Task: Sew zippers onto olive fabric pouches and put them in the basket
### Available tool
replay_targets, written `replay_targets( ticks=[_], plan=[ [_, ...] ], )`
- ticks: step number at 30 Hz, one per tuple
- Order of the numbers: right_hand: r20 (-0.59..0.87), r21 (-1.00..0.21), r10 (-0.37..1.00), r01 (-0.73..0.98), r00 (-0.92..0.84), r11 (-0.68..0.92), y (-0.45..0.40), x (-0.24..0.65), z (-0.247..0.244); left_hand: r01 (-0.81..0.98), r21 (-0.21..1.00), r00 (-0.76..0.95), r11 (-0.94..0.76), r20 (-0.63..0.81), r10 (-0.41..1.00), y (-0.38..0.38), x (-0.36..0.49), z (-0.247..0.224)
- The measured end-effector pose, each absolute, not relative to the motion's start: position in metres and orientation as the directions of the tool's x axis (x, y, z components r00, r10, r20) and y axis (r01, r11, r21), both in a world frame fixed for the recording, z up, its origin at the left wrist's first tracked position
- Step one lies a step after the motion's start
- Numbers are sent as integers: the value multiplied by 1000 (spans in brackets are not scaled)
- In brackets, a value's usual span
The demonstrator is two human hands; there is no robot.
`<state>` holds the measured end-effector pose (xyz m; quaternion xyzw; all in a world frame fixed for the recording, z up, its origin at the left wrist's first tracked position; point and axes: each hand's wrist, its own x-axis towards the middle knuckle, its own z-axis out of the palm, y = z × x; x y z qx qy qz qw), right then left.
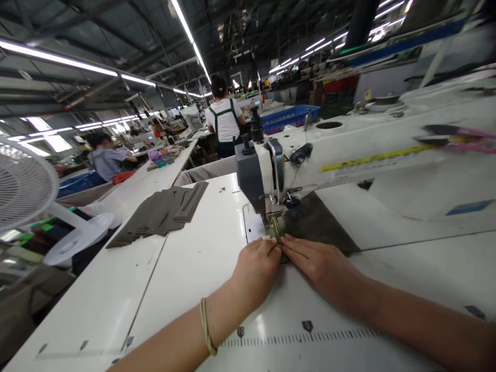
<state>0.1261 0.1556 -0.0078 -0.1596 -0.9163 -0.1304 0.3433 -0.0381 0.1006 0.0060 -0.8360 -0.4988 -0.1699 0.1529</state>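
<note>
A sewing machine point(258, 175) stands before me. A zipper point(275, 227) with gold-coloured teeth runs under its presser foot, along the edge of a dark grey-brown fabric piece point(323, 225). My left hand point(259, 266) is closed, its fingertips pinching the near end of the zipper just in front of the foot. Pressed flat, with fingers stretched out, my right hand point(323, 263) rests on the near edge of the fabric, right of the zipper. Both sets of fingertips almost meet. The needle itself is too small to make out.
Left of the machine lies a fanned stack of grey-brown fabric pieces point(160, 214). A white fan point(27, 186) stands at the far left. Pink-handled scissors point(461, 137) lie on the machine arm. Behind are a blue crate point(289, 118) and a person point(226, 119) facing away.
</note>
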Motion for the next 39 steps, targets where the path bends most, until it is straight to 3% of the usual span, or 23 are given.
replay_targets(
  ticks=[13, 20, 26, 39],
  plan=[
    [677, 108, 209, 376, -706, 920, 178, 113, -10, 916, 13, 358, -402, 430, 829, 123, -47, 2],
    [665, 149, 213, 406, -716, 902, 178, 111, -14, 901, 207, 251, -382, 469, 847, 116, -54, 1],
    [631, 194, 245, 456, -736, 869, 172, 114, -19, 878, 81, 377, -472, 493, 784, 105, -57, 1],
    [593, 5, 317, 397, -740, 918, 196, 108, -18, 875, 29, 427, -484, 427, 797, 129, -64, 3]
  ],
)
